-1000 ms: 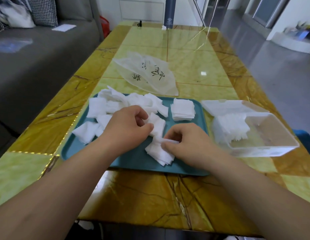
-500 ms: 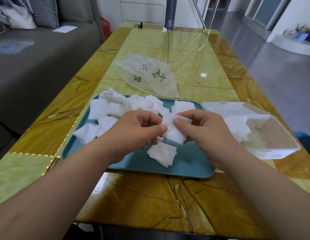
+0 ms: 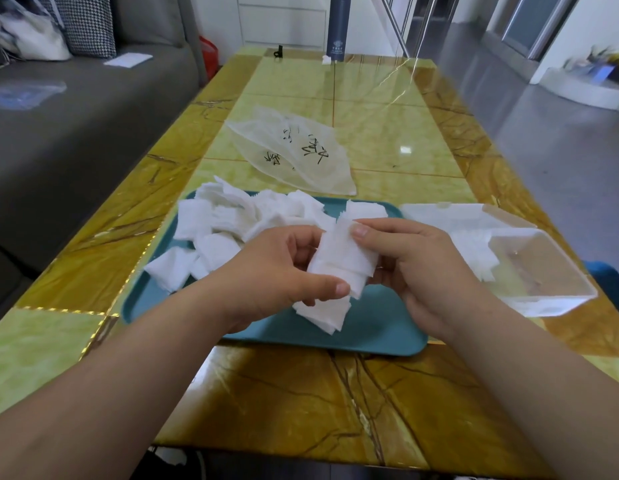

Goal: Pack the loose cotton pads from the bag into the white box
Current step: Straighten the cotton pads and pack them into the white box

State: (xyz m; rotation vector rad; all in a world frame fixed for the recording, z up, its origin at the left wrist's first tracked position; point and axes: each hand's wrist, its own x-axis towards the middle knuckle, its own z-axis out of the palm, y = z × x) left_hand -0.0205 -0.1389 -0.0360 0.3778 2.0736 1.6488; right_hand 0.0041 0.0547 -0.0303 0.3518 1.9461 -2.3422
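Note:
A small stack of white cotton pads [image 3: 342, 259] is held above the teal tray [image 3: 373, 327] between both hands. My left hand [image 3: 270, 271] grips its near end with the thumb on top. My right hand [image 3: 415, 265] pinches its far end. Loose cotton pads [image 3: 228, 223] lie heaped on the tray's left and back, and a few more pads [image 3: 321, 311] lie just under my hands. The white box [image 3: 529, 275] lies on its side right of the tray, with pads [image 3: 474, 251] stacked at its left end. The flat translucent bag [image 3: 301, 155] lies beyond the tray.
The box's lid [image 3: 443, 214] lies flat behind the box. A dark cylinder [image 3: 337, 27] stands at the table's far end. A grey sofa [image 3: 76, 109] runs along the left side. The table's near edge [image 3: 301, 445] is close to my forearms.
My hands gathered pads from the tray, lifted them and now hold them as one stack a little higher, with the right thumb on the stack's far end.

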